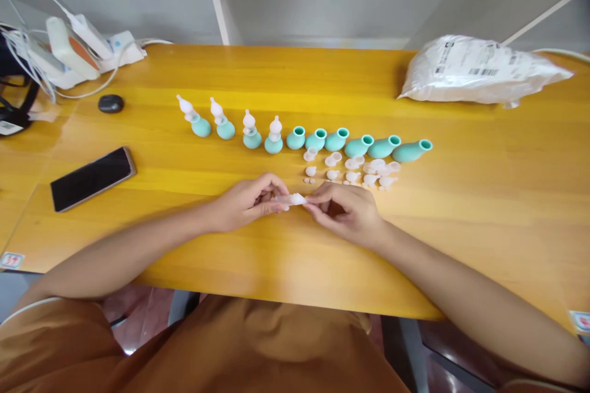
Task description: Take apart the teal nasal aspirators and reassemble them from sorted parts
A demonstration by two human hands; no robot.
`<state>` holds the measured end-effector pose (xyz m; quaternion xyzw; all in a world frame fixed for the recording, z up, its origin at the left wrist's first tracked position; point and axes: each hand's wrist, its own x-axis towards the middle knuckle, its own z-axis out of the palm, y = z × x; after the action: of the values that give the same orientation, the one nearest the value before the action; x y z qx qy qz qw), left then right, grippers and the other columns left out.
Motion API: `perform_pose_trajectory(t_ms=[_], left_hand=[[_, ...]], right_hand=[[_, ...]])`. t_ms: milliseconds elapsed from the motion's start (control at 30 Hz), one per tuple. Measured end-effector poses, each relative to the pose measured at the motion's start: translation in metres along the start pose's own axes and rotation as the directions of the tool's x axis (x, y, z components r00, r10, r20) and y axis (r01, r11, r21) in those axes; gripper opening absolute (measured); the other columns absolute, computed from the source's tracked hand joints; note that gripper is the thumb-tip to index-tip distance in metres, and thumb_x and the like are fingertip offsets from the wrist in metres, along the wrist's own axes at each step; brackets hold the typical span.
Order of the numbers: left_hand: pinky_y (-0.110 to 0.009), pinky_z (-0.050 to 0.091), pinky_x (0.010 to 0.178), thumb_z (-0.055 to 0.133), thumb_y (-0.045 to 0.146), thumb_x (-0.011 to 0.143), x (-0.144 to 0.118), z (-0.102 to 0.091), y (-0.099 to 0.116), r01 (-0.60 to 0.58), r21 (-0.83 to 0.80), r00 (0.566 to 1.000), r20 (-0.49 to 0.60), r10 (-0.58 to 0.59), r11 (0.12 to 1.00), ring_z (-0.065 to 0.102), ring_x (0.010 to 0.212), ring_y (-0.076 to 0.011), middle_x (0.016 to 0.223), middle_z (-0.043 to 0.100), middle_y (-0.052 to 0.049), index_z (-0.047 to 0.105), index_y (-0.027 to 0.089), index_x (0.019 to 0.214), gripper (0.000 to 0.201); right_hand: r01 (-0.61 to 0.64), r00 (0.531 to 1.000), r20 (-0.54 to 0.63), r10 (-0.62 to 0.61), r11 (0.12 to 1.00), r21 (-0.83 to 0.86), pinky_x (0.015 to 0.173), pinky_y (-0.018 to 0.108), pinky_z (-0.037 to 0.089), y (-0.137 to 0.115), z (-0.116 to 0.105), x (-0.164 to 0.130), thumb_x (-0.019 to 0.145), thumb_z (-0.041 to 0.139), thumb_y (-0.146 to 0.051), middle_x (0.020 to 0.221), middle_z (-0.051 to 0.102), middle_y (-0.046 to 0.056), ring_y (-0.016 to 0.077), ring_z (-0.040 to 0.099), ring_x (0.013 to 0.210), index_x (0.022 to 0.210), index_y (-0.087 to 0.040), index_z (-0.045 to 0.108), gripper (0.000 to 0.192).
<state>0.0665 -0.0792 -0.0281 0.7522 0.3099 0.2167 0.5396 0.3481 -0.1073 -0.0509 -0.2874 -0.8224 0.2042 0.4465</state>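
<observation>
Both hands meet over the middle of the table on a small translucent white plastic piece (296, 199). My left hand (239, 202) pinches its left end between thumb and fingers. At the other end, the fingertips of my right hand (350, 212) are closed on it. Just beyond my hands stand several open teal squeeze bulbs (381, 147) in a row. Between bulbs and hands lie clear cup-shaped parts (332, 159), small white nozzle tips (332, 175) and tiny pieces. Farther left, several teal bulbs carry white tops, such as the assembled bulb (274, 142).
A black phone (92, 179) and a small black case (110, 103) lie to the left. Behind them is a power strip (124, 49) with chargers and white cables. A white plastic parcel (479, 73) lies at the back right, near the grey partition (322, 0).
</observation>
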Motion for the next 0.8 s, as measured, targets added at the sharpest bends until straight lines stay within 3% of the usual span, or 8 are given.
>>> perform_pose_trajectory(t_ms=[333,567,800], left_hand=[[-0.029,0.056,0.078,0.070,0.051,0.108,-0.0008,-0.0007,-0.0022,0.036,-0.063,0.999,-0.022,-0.038,0.997,0.074,0.086,-0.0165,0.099,0.080,-0.005,0.068,0.019,0.116,0.033],[-0.026,0.047,0.070,0.070,0.047,0.109,-0.0016,0.0001,0.0017,-0.006,0.178,1.000,-0.013,0.009,0.984,0.069,0.075,-0.0147,0.092,0.081,-0.002,0.074,0.021,0.113,0.026],[-0.026,0.045,0.071,0.068,0.043,0.111,-0.0026,-0.0004,0.0037,-0.050,0.293,0.999,0.032,0.042,0.955,0.062,0.067,-0.0128,0.091,0.081,0.000,0.073,0.021,0.110,0.023]], right_hand=[[0.163,0.984,0.082,-0.157,0.984,-0.075,0.065,0.028,0.060,0.0034,-0.0020,-0.0019,0.108,0.072,-0.012,0.095,0.082,0.006,0.0193,0.080,0.080,0.115,-0.022,0.069,0.013],[0.069,0.974,0.217,-0.065,0.998,-0.012,0.055,0.026,0.050,0.0001,-0.0041,-0.0067,0.109,0.067,-0.013,0.092,0.079,0.006,0.0146,0.067,0.063,0.106,-0.021,0.063,0.009],[0.058,0.967,0.252,-0.038,0.996,-0.070,0.054,0.025,0.047,-0.0025,-0.0032,-0.0094,0.110,0.065,-0.014,0.085,0.073,0.002,0.0122,0.060,0.059,0.100,-0.022,0.059,0.014]])
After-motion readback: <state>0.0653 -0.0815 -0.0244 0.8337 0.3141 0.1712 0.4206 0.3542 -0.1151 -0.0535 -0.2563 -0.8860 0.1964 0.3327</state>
